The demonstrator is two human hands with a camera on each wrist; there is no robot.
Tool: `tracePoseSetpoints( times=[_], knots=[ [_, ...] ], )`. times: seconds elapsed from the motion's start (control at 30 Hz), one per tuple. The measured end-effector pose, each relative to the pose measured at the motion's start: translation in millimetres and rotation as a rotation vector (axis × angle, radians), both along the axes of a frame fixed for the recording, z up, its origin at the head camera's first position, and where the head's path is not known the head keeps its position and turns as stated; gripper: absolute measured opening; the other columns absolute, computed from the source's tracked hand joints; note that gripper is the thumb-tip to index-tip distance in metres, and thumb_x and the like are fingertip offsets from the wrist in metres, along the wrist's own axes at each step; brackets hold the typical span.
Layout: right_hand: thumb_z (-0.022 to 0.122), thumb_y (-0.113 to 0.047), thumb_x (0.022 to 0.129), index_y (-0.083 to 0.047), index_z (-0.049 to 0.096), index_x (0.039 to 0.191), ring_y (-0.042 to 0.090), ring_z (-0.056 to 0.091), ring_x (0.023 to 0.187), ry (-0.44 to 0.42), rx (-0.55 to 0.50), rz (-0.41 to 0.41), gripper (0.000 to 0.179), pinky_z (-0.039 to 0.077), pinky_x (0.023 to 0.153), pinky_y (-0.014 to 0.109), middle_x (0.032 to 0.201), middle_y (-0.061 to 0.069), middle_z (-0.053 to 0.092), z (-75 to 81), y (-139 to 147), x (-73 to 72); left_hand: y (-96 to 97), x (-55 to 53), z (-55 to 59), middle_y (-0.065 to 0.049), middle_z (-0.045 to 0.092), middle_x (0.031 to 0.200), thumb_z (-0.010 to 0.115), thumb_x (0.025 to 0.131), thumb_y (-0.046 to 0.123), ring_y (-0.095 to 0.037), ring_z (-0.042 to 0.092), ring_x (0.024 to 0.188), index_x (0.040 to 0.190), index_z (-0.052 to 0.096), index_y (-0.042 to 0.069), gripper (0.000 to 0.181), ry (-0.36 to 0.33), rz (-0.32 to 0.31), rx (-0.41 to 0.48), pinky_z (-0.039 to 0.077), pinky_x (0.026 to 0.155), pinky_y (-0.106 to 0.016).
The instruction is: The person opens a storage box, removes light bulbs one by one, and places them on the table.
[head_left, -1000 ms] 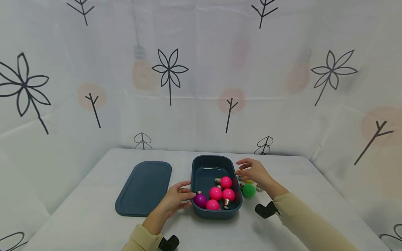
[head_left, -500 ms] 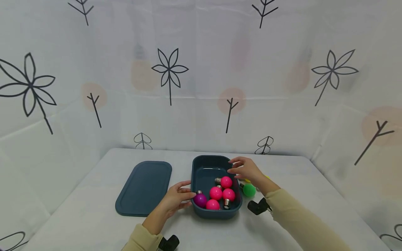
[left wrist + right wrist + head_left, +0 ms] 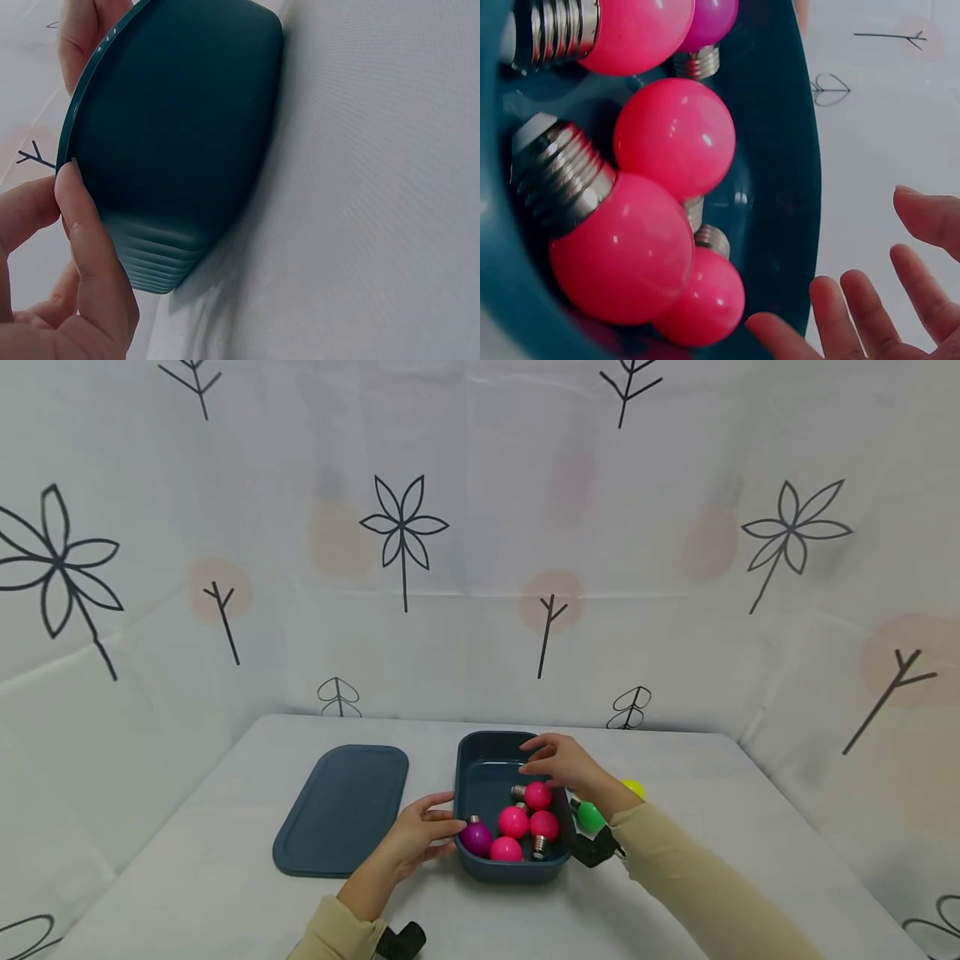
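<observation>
A dark blue-green plastic container (image 3: pixel 513 874) stands on the white table, holding several pink light bulbs (image 3: pixel 544 826) and a purple bulb (image 3: pixel 476 838). My left hand (image 3: pixel 418 837) pinches its left rim; in the left wrist view the thumb (image 3: pixel 86 217) lies against the outer wall just under the edge. Over the container's right side hovers my right hand (image 3: pixel 564 763), fingers loosely bent and nothing held. The right wrist view has its spread fingertips (image 3: pixel 827 296) near the rim, beside the pink bulbs (image 3: pixel 622 247) with their silver screw bases.
Just right of the container lie a green bulb (image 3: pixel 591 817) and a yellow bulb (image 3: pixel 633 787), both partly behind my right arm. A flat dark blue-green lid (image 3: pixel 343 810) lies left of the container. A patterned white cloth (image 3: pixel 465 652) hangs behind the table.
My right hand has moved left, from beside the container's right rim to over its inside. The left hand keeps its place, and the bulbs inside have not moved.
</observation>
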State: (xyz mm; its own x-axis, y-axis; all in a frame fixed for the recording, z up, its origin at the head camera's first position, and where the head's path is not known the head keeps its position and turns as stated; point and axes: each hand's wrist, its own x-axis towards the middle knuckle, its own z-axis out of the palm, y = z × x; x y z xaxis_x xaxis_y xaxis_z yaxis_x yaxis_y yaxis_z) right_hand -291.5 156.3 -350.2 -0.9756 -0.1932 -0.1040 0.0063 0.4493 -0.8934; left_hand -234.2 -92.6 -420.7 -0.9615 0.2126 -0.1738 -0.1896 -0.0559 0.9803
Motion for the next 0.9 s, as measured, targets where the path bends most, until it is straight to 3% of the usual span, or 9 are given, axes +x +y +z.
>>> tracePoseSetpoints(
  times=[0.4, 0.9],
  knots=[
    [0.070, -0.010, 0.081, -0.001, 0.056, 0.122, 0.029, 0.058, 0.096, -0.004, 0.052, 0.010, 0.044, 0.051, 0.080, 0.044, 0.107, 0.014, 0.059, -7.1, -12, -4.8, -0.6, 0.6, -1.3, -0.014, 0.051, 0.105, 0.073, 0.081, 0.012, -0.018, 0.059, 0.078, 0.137, 0.041, 0.002, 0.066, 0.002, -0.001, 0.000, 0.055, 0.069, -0.030],
    [0.064, -0.001, 0.083, 0.006, 0.054, 0.122, 0.029, 0.057, 0.095, -0.079, -0.024, 0.020, 0.041, 0.051, 0.082, 0.046, 0.108, 0.019, 0.056, -22.1, -24, -15.9, -1.4, 1.0, -0.4, -0.014, 0.051, 0.107, 0.072, 0.082, 0.011, -0.019, 0.059, 0.081, 0.137, 0.041, 0.003, 0.063, -0.006, 0.004, -0.003, 0.055, 0.070, -0.031]
  ],
)
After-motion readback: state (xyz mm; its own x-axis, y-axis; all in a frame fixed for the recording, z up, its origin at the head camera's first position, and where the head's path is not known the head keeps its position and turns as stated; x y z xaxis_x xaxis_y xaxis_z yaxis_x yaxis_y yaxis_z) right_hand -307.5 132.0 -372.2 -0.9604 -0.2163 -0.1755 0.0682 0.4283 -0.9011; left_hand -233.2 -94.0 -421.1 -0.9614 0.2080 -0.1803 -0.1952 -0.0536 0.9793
